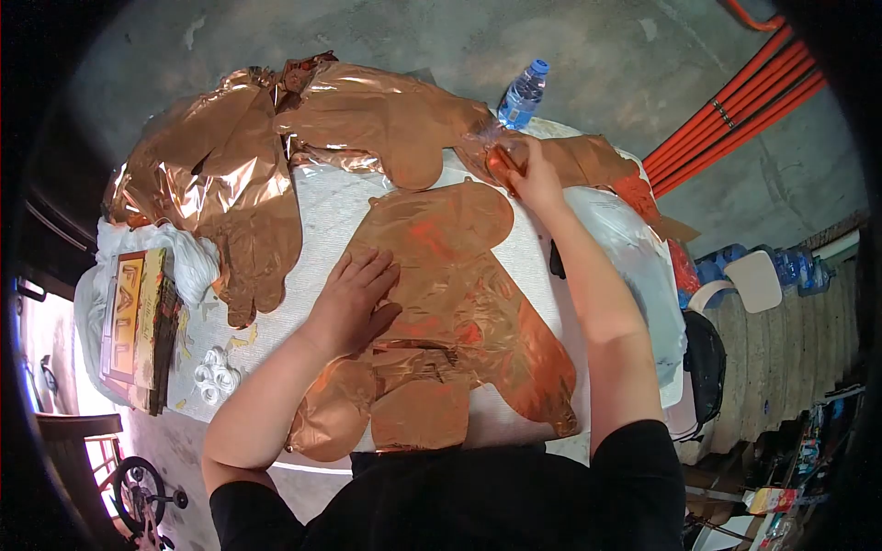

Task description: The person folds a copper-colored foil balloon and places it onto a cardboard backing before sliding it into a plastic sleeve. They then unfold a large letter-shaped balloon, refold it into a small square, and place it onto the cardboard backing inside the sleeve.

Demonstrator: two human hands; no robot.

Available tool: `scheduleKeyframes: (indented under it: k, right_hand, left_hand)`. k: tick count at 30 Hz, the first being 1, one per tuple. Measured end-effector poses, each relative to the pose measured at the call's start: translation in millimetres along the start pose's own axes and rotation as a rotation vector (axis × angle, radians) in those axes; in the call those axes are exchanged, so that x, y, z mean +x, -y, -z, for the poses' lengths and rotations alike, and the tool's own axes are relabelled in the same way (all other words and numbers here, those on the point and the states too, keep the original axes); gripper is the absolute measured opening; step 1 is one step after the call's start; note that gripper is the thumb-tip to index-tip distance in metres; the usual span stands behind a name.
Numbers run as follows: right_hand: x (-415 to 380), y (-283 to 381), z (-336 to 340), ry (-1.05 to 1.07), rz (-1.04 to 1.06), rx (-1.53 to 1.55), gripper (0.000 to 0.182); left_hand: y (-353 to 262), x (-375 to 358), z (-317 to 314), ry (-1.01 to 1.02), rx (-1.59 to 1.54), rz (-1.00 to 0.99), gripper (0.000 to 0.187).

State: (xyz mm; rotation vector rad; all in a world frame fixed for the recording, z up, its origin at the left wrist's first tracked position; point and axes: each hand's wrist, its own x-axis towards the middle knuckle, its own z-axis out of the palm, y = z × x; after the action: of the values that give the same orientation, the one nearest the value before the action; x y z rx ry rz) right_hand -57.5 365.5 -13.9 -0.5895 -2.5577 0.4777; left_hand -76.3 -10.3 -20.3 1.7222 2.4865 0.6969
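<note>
A flat copper-brown foil balloon (441, 248), with rounded lobes like a bear shape, lies on the white-covered table right in front of me. My left hand (354, 298) rests on its left side, fingers stretched out over the foil. Farther off, my right hand (533, 174) has its fingers closed at a shiny reddish-brown piece (502, 165) beside more copper foil and some clear plastic. Whether that piece is foil or a separate object I cannot make out. Behind, a second copper foil balloon (367, 106) spreads along the table's far edge.
A water bottle (523, 95) stands beyond my right hand. White plastic bags (620, 248) lie on the right. Left are a stack of boxes or books (138, 321) and white ribbon rolls (216, 376). Orange poles (735, 110) and a light chair (753, 280) are past the table.
</note>
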Motion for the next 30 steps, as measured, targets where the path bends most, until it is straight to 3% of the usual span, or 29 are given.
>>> scheduleKeyframes:
  k: [4,6,7,10,11,12,13,14,15,16,17,18,20,22,23,25,26,29,30]
  right_hand:
    - [4,1,-2,-0.033,-0.031,-0.152,0.04]
    - [24,-25,14,0.049,0.115,-0.257,0.027]
    - [36,-41,30,0.05,0.022,-0.246,0.023]
    - [85,-134,99,0.02,-0.085,-0.017,0.025]
    - [87,-118,143,-0.065,-0.199,-0.238,0.024]
    - [69,-85,183,-0.152,-0.046,-0.378,0.024]
    - [82,-119,217,-0.159,-0.11,-0.148,0.023]
    - [108,-168,242,-0.366,-0.223,-0.341,0.021]
    - [85,-134,269,-0.453,-0.077,-0.149,0.02]
    - [105,-163,298,-0.596,-0.102,-0.157,0.021]
    - [107,-160,318,-0.655,0.04,0.231,0.022]
    - [92,-108,333,-0.718,-0.085,0.352,0.023]
    - [95,-81,365,-0.853,0.049,0.413,0.029]
    - [75,-11,376,-0.912,0.114,0.216,0.033]
    - [77,-7,386,-0.916,0.111,0.217,0.033]
    - [91,-1,394,-0.691,0.387,0.458,0.032]
    - [89,6,386,-0.685,0.396,0.474,0.032]
    - [63,45,327,-0.31,0.528,0.418,0.026]
    - [47,61,296,-0.323,0.526,0.377,0.024]
  left_hand:
    - [-2,1,2,-0.006,-0.007,0.003,0.051]
    - [-4,1,4,-0.003,-0.007,0.004,0.051]
    - [-5,1,6,0.014,-0.018,0.019,0.053]
    - [-4,0,4,0.023,-0.048,0.032,0.055]
    - [-4,0,4,0.017,-0.06,0.032,0.054]
    - [-3,0,4,0.012,-0.063,0.025,0.054]
    - [-3,0,4,0.013,-0.052,0.023,0.054]
    - [-4,1,5,0.015,-0.042,0.019,0.054]
    - [-4,1,4,0.011,-0.042,0.007,0.054]
    - [-4,0,3,0.0,-0.039,0.014,0.052]
    - [-4,0,3,-0.01,-0.034,0.022,0.051]
    - [-4,0,3,-0.012,-0.032,0.011,0.051]
    - [-5,-1,3,-0.024,-0.009,0.006,0.051]
    - [-4,-1,2,-0.02,-0.002,0.003,0.051]
    - [-4,0,2,-0.019,0.007,0.006,0.052]
    - [-5,0,2,-0.021,0.0,-0.001,0.05]
    - [-4,-1,2,-0.026,-0.009,0.0,0.049]
    - [-2,-1,-1,-0.027,0.031,-0.015,0.05]
    - [-2,-2,0,-0.028,0.042,0.017,0.05]
